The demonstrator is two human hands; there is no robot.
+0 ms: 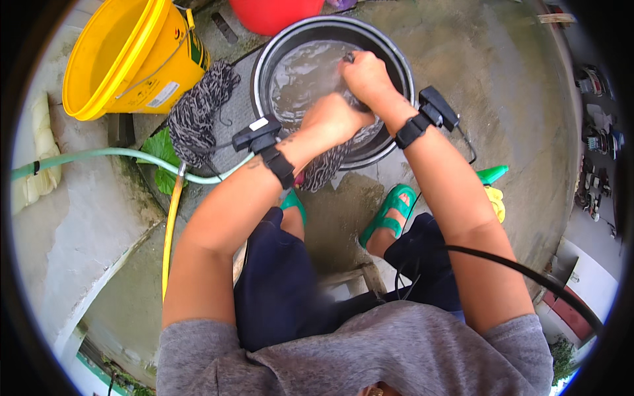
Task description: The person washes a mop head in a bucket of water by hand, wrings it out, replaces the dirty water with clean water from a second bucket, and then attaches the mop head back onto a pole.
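Over a round black basin [257, 84] of murky water [302, 69], my left hand [334, 119] and my right hand [366, 76] are closed close together on dark wet yarn strands [357, 103]. A bit of the dark material pokes out past my right fist. Below my left forearm, a black-and-grey yarn bundle [327, 168] hangs over the basin's near rim. Whether it joins the strands in my fists is hidden. My left fist is slightly blurred. To the left, a similar yarn mop head [198, 119] with a yellow handle [172, 237] leans by the basin.
A yellow bucket [153, 64] stands at upper left, and a red container [277, 12] beyond the basin. A pale green hose [114, 152] crosses beneath the mop head. Green sandals [391, 213] are on my feet. A green object [493, 174] and yellow item [495, 203] lie right.
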